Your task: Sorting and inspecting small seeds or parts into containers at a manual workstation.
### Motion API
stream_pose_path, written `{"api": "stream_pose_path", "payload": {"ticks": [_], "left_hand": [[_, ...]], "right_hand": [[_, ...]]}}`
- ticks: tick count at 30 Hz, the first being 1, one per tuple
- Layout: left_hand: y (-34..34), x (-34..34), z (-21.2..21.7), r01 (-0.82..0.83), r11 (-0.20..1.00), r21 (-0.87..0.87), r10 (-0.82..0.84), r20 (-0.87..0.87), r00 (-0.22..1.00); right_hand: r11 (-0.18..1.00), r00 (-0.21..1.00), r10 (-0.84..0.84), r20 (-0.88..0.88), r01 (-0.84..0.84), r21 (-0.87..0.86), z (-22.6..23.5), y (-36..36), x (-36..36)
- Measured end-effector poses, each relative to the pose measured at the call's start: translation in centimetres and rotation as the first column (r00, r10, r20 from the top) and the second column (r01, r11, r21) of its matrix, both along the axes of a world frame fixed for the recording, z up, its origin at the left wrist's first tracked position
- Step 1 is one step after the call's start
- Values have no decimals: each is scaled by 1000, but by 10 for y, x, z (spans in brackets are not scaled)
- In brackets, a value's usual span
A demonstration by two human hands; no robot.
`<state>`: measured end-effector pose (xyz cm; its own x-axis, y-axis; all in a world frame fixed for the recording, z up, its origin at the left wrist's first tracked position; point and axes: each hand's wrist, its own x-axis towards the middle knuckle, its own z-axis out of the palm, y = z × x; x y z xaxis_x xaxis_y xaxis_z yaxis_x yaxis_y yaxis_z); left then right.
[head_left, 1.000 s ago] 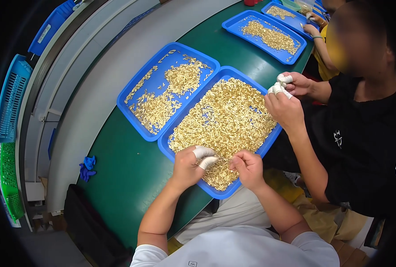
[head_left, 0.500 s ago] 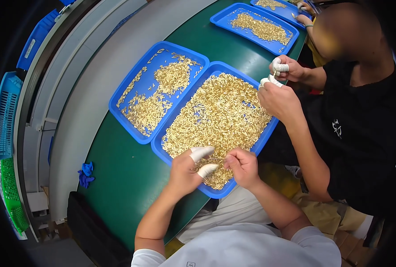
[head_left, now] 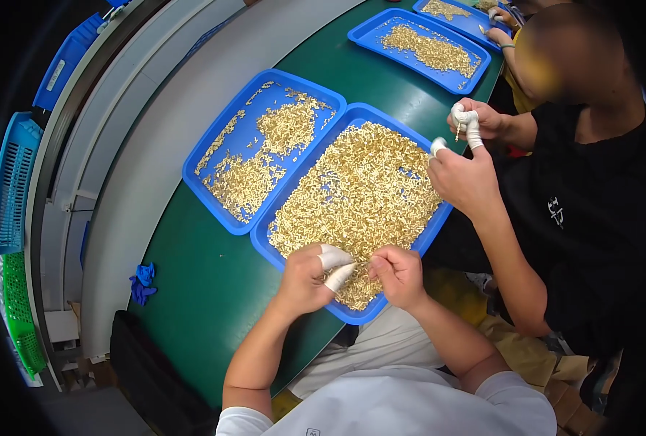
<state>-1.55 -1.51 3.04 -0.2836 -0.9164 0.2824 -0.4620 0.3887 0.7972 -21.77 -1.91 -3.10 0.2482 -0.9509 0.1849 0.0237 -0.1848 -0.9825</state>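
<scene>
Over the near end of the full blue tray (head_left: 419,234), your two hands meet just above the heap of small brass-coloured parts (head_left: 359,196). Your left hand (head_left: 305,280) is loosely curled, its thumb and forefinger capped in white finger cots (head_left: 335,267) and pinched toward each other; your right hand (head_left: 399,275) is closed into a soft fist with the fingertips drawn together. A thin brass piece seems to sit between the two hands, but it is too small to say which hand actually has it, or whether either grip is truly closed on it.

As for progress, you look to be well short of the end. The tray under your hands is heaped nearly edge to edge, while the second blue tray (head_left: 214,152), touching it on the left, carries only scattered clusters with plenty of bare blue floor showing. If that one takes the sorted pieces, most of the pile remains to be gone through.

Across the same full tray, a co-worker's hands (head_left: 468,156), also wearing white cots, are held above its far right corner. Farther along the green tabletop (head_left: 199,291) lie two more blue trays (head_left: 450,80) of parts. A crumpled blue glove (head_left: 142,283) rests at the tabletop's left edge.
</scene>
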Motion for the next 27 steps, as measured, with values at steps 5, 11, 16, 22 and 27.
{"api": "stream_pose_path", "payload": {"ticks": [5, 11, 16, 22, 27], "left_hand": [[-34, 68, 20, -308, 940, -147, 328, 136, 935], [-38, 66, 25, -347, 912, -218, 408, 393, 824], [-2, -10, -10, 18, 995, 97, -63, 481, 875], [-17, -16, -34, 178, 982, 69, -190, 438, 879], [-29, 4, -27, 103, 993, 63, -120, 471, 874]], "right_hand": [[999, 998, -50, 39, 49, 17, -7, 2, 1], [996, 991, -94, 99, 93, 8, -2, 2, -1], [992, 987, -124, 105, 123, 12, -2, 5, 1], [993, 989, -116, 89, 117, -2, -2, 5, -2], [992, 988, -122, 91, 121, 24, -7, 5, -1]]}}
